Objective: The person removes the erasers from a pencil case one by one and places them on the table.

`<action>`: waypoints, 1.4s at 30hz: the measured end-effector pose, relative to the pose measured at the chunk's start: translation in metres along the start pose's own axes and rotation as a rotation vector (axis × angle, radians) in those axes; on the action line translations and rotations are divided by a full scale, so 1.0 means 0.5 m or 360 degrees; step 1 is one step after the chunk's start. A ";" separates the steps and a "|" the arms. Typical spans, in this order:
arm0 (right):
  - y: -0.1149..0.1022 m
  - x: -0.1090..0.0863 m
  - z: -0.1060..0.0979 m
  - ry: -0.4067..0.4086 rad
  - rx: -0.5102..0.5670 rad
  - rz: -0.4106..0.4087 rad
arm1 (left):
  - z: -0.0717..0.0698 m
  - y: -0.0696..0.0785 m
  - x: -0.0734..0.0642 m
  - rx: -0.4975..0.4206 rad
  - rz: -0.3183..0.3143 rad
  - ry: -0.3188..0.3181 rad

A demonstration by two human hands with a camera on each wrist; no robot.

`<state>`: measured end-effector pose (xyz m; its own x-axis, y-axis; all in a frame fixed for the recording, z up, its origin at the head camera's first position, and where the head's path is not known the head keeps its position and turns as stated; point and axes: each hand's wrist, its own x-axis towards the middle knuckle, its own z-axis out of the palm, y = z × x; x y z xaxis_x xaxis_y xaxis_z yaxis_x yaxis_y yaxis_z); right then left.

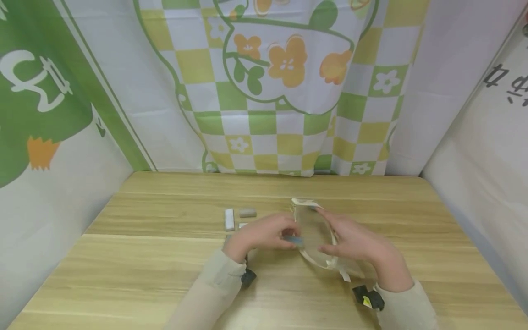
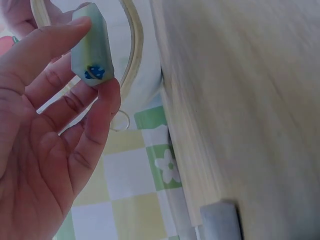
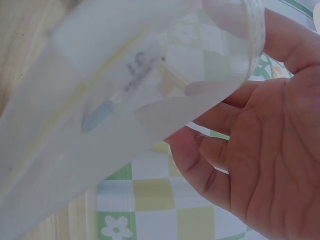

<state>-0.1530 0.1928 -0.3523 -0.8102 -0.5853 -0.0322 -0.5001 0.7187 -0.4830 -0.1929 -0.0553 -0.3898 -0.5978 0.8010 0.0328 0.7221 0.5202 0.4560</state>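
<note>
My left hand (image 1: 270, 233) pinches a pale blue-green eraser (image 2: 93, 47) between thumb and fingers. The eraser has bevelled ends and a small dark blue print near one end. It is held right at the mouth of a translucent zip pouch (image 1: 315, 229) with a cream zipper edge. On the far side my right hand (image 1: 354, 236) grips the pouch's rim and spreads its mouth wide toward the left hand. Through the pouch's cloudy wall, a pale blue shape (image 3: 97, 115) and some dark lettering (image 3: 137, 72) show in the right wrist view.
Left of the pouch, a white block (image 1: 229, 219) and a grey block (image 1: 248, 212) lie on the wooden table (image 1: 144, 256). Another white piece (image 1: 242, 225) is partly hidden behind the left hand. A checked curtain (image 1: 264, 123) hangs along the table's back edge.
</note>
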 end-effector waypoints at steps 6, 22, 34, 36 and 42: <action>0.001 0.000 0.003 -0.0007 -0.0007 0.0003 | -0.005 -0.004 -0.019 -0.0060 -0.0039 0.0034; 0.000 0.001 0.004 0.0005 -0.0007 -0.0007 | -0.036 -0.021 -0.070 -0.0008 -0.0197 0.0029; 0.001 -0.001 0.002 -0.0014 0.0033 0.0025 | -0.055 -0.036 -0.112 -0.0091 -0.0281 0.0088; 0.001 -0.001 0.002 -0.0015 0.0035 0.0021 | -0.057 -0.040 -0.120 -0.0068 -0.0284 0.0088; 0.002 -0.002 -0.002 -0.0032 0.0052 0.0034 | -0.061 -0.053 -0.141 0.0001 -0.0223 0.0107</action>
<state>-0.1527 0.1943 -0.3520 -0.8143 -0.5774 -0.0600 -0.4721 0.7188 -0.5102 -0.1806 -0.1347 -0.3769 -0.7145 0.6991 0.0284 0.6304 0.6255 0.4598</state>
